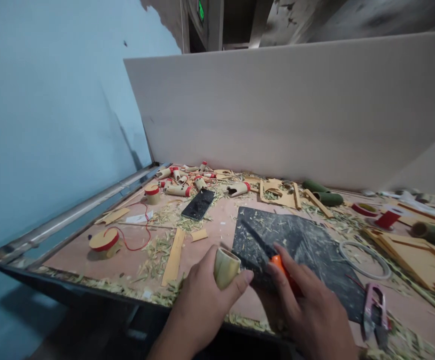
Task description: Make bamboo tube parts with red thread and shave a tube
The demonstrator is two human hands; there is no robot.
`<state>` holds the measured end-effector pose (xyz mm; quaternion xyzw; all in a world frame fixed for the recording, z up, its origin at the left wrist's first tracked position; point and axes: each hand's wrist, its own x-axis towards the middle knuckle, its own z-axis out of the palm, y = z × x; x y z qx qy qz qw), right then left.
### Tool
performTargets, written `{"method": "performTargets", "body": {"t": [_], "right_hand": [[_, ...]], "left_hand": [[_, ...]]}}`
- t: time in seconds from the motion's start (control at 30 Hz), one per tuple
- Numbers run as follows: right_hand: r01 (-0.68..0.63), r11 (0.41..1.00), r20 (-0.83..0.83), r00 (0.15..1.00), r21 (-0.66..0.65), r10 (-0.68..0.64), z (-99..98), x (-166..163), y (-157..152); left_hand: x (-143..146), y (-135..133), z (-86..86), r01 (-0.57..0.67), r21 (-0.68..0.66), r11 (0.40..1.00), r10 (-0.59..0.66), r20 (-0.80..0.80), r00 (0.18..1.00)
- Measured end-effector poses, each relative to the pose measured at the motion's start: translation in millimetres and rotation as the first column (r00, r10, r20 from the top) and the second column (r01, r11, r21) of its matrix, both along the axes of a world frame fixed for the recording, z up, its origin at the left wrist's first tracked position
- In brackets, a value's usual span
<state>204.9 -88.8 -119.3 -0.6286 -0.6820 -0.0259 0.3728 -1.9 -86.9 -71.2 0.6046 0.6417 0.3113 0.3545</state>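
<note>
My left hand (pixel 202 300) is wrapped round a short hollow bamboo tube (pixel 225 266), held at the near edge of the bench. My right hand (pixel 311 310) grips an orange-handled knife (pixel 282 267); its dark blade (pixel 257 240) points up and left, close to the tube's open end. Both hands hover over the near corner of a black cutting mat (pixel 315 245) strewn with shavings.
Finished bamboo pieces with red bands (pixel 177 182) lie at the back left beside a black phone (pixel 198 204). A red-rimmed disc with red cord (pixel 104 240), wooden strips (pixel 174 257), green bamboo (pixel 324 196), red tape (pixel 388 218), a wire ring (pixel 363 259) and pink snips (pixel 375 310) lie around. A white board (pixel 296 105) stands behind.
</note>
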Motion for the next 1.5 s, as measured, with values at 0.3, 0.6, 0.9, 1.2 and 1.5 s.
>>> {"method": "performTargets", "body": {"t": [0.3, 0.6, 0.9, 1.2, 1.5], "right_hand": [[-0.448, 0.893, 0.055, 0.892, -0.035, 0.45, 2.8, 5.8, -8.1], [-0.384, 0.923, 0.106, 0.917, -0.037, 0.386, -4.7, 5.6, -6.4], [-0.076, 0.997, -0.074, 0.994, -0.021, 0.074, 1.1, -4.9, -1.9], [-0.471, 0.881, -0.009, 0.882, -0.04, 0.471, 1.5, 8.6, -7.9], [-0.367, 0.93, 0.094, 0.926, -0.018, 0.367, -2.6, -0.3, -8.8]], "left_hand": [[-10.7, 3.9, 2.4, 0.176, -0.033, 0.984, -0.167, 0.185, 0.969], [3.6, 3.5, 4.0, 0.057, -0.036, 0.998, -0.058, -0.006, 0.998], [-4.2, 2.8, -3.1, 0.065, 0.004, 0.998, -0.065, 0.021, 0.998], [-9.6, 5.0, 3.3, 0.216, -0.014, 0.976, -0.205, 0.256, 0.945], [-4.1, 3.3, 5.2, 0.122, -0.023, 0.992, -0.121, 0.036, 0.992]]}}
